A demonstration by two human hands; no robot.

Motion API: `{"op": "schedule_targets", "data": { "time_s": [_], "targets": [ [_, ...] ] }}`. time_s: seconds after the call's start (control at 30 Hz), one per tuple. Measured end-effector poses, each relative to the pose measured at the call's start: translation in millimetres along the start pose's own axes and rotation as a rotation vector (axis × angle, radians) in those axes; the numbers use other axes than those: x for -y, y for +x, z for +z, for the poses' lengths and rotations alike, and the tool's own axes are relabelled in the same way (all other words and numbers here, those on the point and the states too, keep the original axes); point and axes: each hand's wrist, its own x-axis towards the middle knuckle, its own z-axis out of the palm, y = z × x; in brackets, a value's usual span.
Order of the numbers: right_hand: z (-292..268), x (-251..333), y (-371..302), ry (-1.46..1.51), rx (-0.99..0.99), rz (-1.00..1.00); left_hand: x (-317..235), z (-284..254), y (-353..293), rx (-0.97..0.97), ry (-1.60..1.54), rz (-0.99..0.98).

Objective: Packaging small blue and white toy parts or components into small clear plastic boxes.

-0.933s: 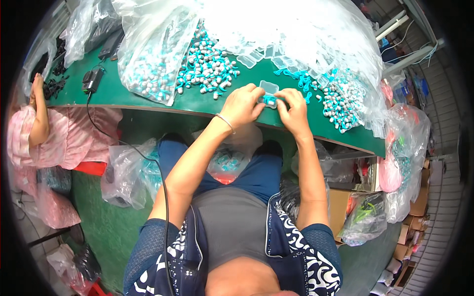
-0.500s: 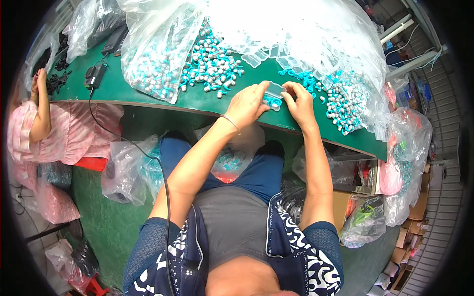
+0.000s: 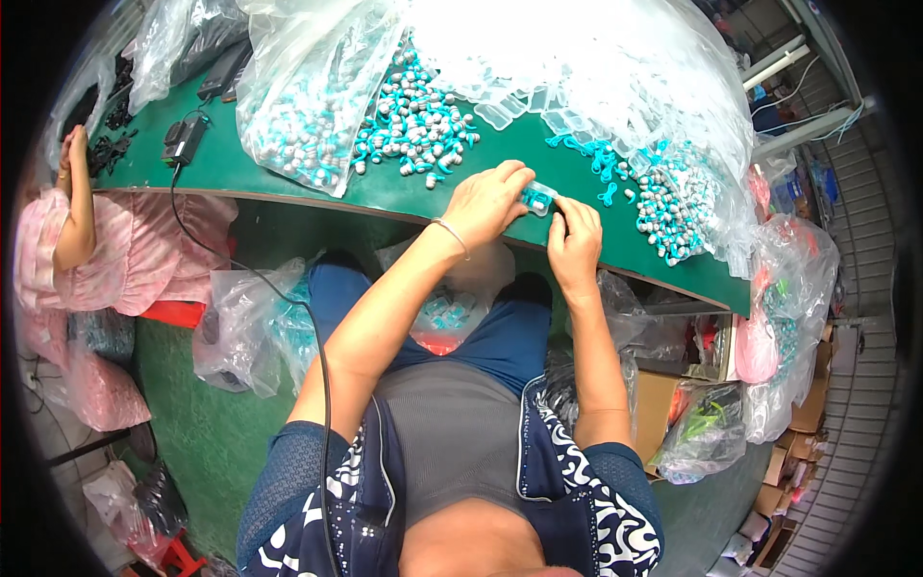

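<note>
My left hand (image 3: 487, 204) grips a small clear plastic case (image 3: 537, 199) by its left end, just above the green table's near edge. Teal pieces show through the case, and its lid looks folded down. The curled fingers of my right hand (image 3: 577, 238) press the case's right end. To the left lies a pile of teal and grey-white earplug-like pieces (image 3: 413, 120), spilling from a clear bag (image 3: 298, 125). A second such pile (image 3: 673, 207) sits to the right, beside loose teal cord-like pieces (image 3: 601, 159).
Empty clear cases (image 3: 500, 111) heap up at the back under a large, glaring plastic bag. A black power adapter (image 3: 183, 139) lies on the green table (image 3: 216, 163), its cable hanging across my left side. Another person's hands (image 3: 73, 154) are at the far left. Bags crowd the floor.
The case's raised lid has come down over the teal pieces. My right hand has moved slightly down and its fingers have curled in against the case's end.
</note>
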Motion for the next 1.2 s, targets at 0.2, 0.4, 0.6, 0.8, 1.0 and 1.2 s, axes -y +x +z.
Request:
{"op": "schedule_targets", "data": {
  "time_s": [0.2, 0.4, 0.6, 0.8, 1.0, 1.2],
  "targets": [
    [-8.5, 15.7, -5.0, -0.362, 0.082, -0.142, 0.3, 2.5, -1.1, -0.043, 0.007, 0.045],
    [-25.4, 3.9, 6.3, -0.120, 0.158, -0.094, 2.8, 3.5, -4.3, -0.027, 0.006, 0.079],
    [-4.0, -10.2, 30.0, 0.160, 0.186, -0.224, 1.4, 9.7, -1.6, -0.032, -0.043, 0.088],
    [-5.1, -0.9, 33.0, 0.281, 0.244, -0.230, 7.1, 4.9, -4.8, 0.014, -0.150, 0.057],
    [-10.1, -43.3, 97.2, 0.574, 0.617, -0.108, 3.0, 1.0, -4.5, -0.077, -0.208, -0.045],
    [25.3, -218.9, 233.3, -0.318, -0.006, 0.094, 1.7, 0.5, -1.8, 0.030, -0.118, 0.055]
  ]
}}
